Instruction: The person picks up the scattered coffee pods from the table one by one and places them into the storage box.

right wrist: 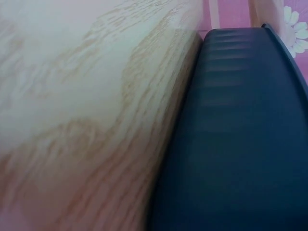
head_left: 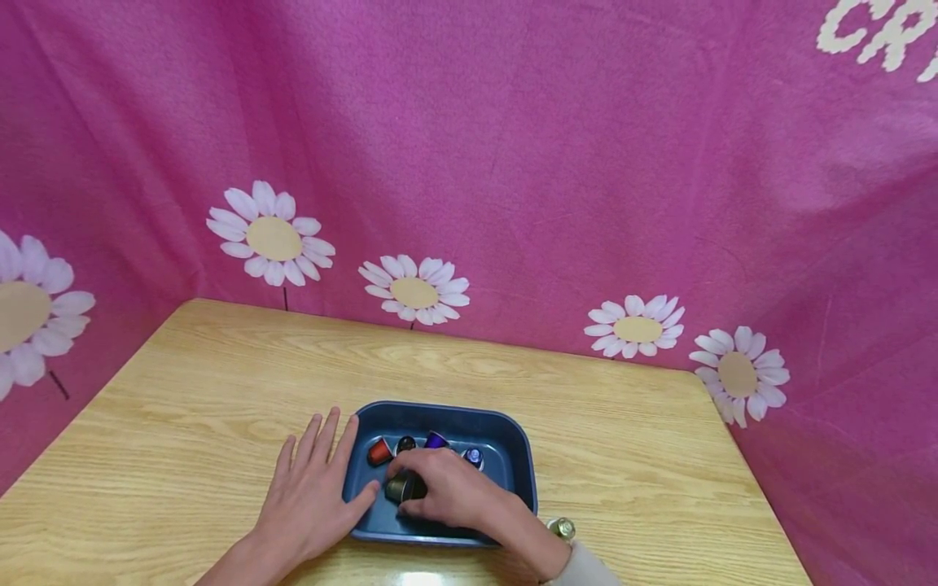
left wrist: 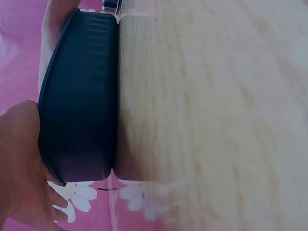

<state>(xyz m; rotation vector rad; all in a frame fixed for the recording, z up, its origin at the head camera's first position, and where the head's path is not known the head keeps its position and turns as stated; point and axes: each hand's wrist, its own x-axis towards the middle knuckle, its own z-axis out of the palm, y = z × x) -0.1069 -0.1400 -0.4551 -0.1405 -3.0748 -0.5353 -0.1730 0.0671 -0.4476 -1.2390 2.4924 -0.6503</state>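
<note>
A dark blue rectangular tray (head_left: 458, 411) holds several coffee capsules. My right hand (head_left: 458, 488) reaches down into it, thumb and fingers curled around a dark olive coffee capsule (head_left: 400, 487) near the tray's left side. Behind that hand lie a red capsule (head_left: 379, 452), a black capsule (head_left: 406, 444) and a purple capsule (head_left: 436, 440). Farther right sits a blue capsule (head_left: 473, 457). My left hand (head_left: 311, 492) has its fingers straight along the tray's left rim, with the thumb reaching over the edge. The left wrist view shows this hand (left wrist: 21, 159) against the tray wall (left wrist: 82, 96).
One gold-green capsule (head_left: 563, 528) is on the wooden table (head_left: 623, 431) outside the tray, beside my right forearm. A pink cloth with daisies (head_left: 528, 203) hangs behind the table and along its sides. In the right wrist view the tray's outer wall (right wrist: 240, 134) fills the right half.
</note>
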